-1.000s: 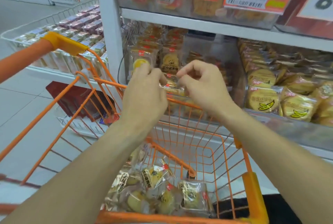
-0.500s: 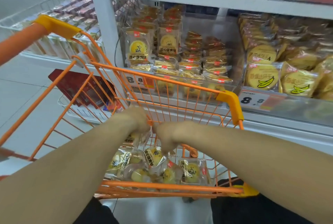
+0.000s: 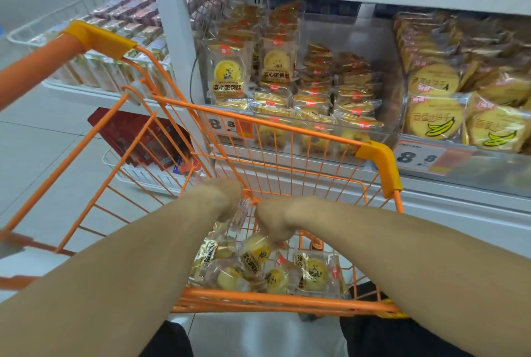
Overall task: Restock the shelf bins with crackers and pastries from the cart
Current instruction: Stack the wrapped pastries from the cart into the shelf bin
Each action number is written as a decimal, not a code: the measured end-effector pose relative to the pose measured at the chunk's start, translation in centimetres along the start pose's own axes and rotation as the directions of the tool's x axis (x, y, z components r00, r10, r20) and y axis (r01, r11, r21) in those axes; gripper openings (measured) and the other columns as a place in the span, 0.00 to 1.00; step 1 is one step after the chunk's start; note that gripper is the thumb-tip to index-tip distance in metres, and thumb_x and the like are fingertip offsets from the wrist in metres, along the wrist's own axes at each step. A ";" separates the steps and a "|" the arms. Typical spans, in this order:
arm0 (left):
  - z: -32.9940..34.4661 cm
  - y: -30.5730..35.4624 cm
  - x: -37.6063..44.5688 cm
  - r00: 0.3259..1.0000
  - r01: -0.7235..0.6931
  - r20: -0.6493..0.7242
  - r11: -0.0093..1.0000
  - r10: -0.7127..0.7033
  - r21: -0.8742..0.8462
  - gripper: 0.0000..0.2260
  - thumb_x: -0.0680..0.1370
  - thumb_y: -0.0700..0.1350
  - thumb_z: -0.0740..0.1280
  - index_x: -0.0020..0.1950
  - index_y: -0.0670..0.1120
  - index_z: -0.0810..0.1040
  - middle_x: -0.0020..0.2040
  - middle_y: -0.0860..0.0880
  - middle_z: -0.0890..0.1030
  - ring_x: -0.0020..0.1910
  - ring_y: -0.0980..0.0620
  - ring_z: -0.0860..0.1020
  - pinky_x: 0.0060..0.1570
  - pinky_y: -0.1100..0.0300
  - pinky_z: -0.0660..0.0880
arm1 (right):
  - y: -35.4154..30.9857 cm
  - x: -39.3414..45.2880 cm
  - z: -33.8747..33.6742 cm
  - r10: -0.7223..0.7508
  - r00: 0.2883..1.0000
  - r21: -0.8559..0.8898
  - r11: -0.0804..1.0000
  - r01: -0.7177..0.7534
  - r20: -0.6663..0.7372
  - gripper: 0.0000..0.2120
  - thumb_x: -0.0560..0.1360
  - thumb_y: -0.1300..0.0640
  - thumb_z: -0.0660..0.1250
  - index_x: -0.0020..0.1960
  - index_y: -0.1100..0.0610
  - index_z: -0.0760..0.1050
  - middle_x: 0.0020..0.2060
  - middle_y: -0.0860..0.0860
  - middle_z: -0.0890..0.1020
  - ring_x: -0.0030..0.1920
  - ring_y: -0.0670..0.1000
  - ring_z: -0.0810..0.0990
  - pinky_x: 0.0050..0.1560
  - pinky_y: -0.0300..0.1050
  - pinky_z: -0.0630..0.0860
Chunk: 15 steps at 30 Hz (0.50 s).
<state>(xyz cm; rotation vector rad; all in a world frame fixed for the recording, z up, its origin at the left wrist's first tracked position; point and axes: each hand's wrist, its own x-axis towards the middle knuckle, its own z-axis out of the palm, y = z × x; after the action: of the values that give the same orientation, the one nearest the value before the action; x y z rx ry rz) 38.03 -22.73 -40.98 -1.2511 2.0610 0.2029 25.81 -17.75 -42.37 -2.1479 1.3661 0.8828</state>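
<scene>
- Both hands are down inside the orange cart [image 3: 376, 152], over the loose egg-yolk pastry packets [image 3: 311, 273] on its near floor.
- Left hand [image 3: 222, 198] is blurred; it seems to touch a packet edge, but its grip cannot be told.
- Right hand [image 3: 273, 221] curls downward against a packet [image 3: 256, 250]; whether it pinches it cannot be told.
- Shelf bin [image 3: 290, 124] beyond the cart already holds rows of matching pastry packets, far from empty.
- Banana cracker bin [image 3: 465, 115] on the right looks well stocked.
- Judgement: restocking is partway through, with several cart packets left to move.
</scene>
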 end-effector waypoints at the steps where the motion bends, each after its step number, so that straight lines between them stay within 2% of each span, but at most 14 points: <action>1: -0.2 0.0 0.1 1.000 -0.028 -0.005 0.999 0.028 -0.018 0.17 0.75 0.40 0.73 0.63 0.43 0.77 0.59 0.46 0.81 0.56 0.46 0.81 0.53 0.56 0.78 | -0.1 -0.1 -0.1 -0.005 1.000 0.050 0.999 0.006 -0.021 0.08 0.79 0.55 0.70 0.44 0.59 0.78 0.35 0.51 0.70 0.35 0.52 0.67 0.35 0.45 0.68; 3: -0.9 -0.4 -0.3 0.997 -0.072 -0.020 0.995 0.071 -0.065 0.16 0.72 0.42 0.76 0.59 0.42 0.81 0.54 0.45 0.82 0.50 0.46 0.81 0.50 0.56 0.78 | -0.2 -0.9 -1.1 -0.002 0.999 0.055 0.998 0.004 -0.037 0.11 0.77 0.59 0.69 0.38 0.56 0.72 0.32 0.50 0.68 0.31 0.51 0.64 0.29 0.43 0.63; 5: -1.8 -1.0 -1.2 0.991 -0.130 -0.048 0.973 0.123 -0.193 0.13 0.69 0.42 0.80 0.50 0.41 0.83 0.44 0.45 0.83 0.41 0.46 0.79 0.44 0.56 0.78 | -0.4 -2.2 -2.4 -0.021 0.997 0.079 0.996 0.027 -0.075 0.15 0.74 0.64 0.66 0.33 0.55 0.66 0.29 0.51 0.64 0.30 0.53 0.61 0.28 0.43 0.60; 6: -2.2 -1.5 -1.7 0.988 -0.144 -0.088 0.951 0.124 -0.273 0.12 0.66 0.43 0.81 0.44 0.42 0.82 0.41 0.46 0.82 0.40 0.46 0.80 0.43 0.55 0.78 | -0.1 -2.9 -3.0 -0.017 0.993 0.098 0.995 0.028 -0.114 0.14 0.73 0.65 0.66 0.33 0.55 0.66 0.30 0.52 0.65 0.31 0.54 0.62 0.29 0.44 0.61; 8: -3.2 -2.5 -2.9 0.975 -0.177 -0.193 0.902 0.107 -0.393 0.14 0.63 0.46 0.83 0.36 0.48 0.78 0.37 0.50 0.81 0.38 0.49 0.79 0.37 0.59 0.75 | 0.7 -4.9 -3.9 -0.004 0.980 0.120 0.992 0.028 -0.201 0.02 0.73 0.64 0.67 0.42 0.59 0.75 0.35 0.54 0.73 0.35 0.55 0.69 0.30 0.44 0.66; 9: -3.7 -2.9 -3.6 0.963 -0.215 -0.242 0.876 0.117 -0.432 0.16 0.62 0.47 0.84 0.34 0.50 0.76 0.37 0.51 0.81 0.37 0.51 0.78 0.36 0.60 0.72 | 1.4 -5.9 -4.1 -0.003 0.972 0.160 0.986 0.041 -0.234 0.06 0.73 0.62 0.69 0.49 0.61 0.77 0.39 0.56 0.76 0.37 0.55 0.71 0.31 0.45 0.68; 11: -4.6 -3.5 -4.8 0.940 -0.274 -0.319 0.832 0.124 -0.482 0.16 0.61 0.51 0.83 0.34 0.50 0.76 0.45 0.52 0.82 0.44 0.53 0.79 0.43 0.59 0.74 | 2.9 -8.4 -4.7 -0.021 0.960 0.198 0.977 0.079 -0.279 0.14 0.73 0.56 0.72 0.55 0.60 0.75 0.45 0.56 0.79 0.42 0.55 0.75 0.36 0.50 0.74; 13: -5.3 -3.3 -6.0 0.922 -0.312 -0.364 0.805 0.130 -0.504 0.16 0.66 0.53 0.80 0.37 0.48 0.76 0.49 0.52 0.81 0.48 0.51 0.78 0.49 0.54 0.76 | 4.6 -10.9 -5.2 -0.023 0.941 0.285 0.950 0.125 -0.338 0.15 0.71 0.51 0.74 0.52 0.54 0.74 0.44 0.52 0.79 0.43 0.53 0.77 0.41 0.52 0.76; 15: -5.6 -2.8 -6.9 0.901 -0.357 -0.410 0.778 0.141 -0.517 0.16 0.73 0.55 0.74 0.41 0.46 0.72 0.42 0.51 0.76 0.39 0.52 0.74 0.41 0.56 0.73 | 6.1 -12.8 -5.8 0.001 0.902 0.383 0.906 0.181 -0.431 0.11 0.68 0.51 0.75 0.48 0.48 0.77 0.42 0.50 0.80 0.42 0.52 0.78 0.42 0.53 0.78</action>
<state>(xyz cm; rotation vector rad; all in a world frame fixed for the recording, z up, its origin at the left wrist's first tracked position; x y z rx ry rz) 39.55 -21.88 -31.81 -1.4275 2.5985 0.8572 17.90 -16.07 -29.33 -2.1016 1.4699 0.0573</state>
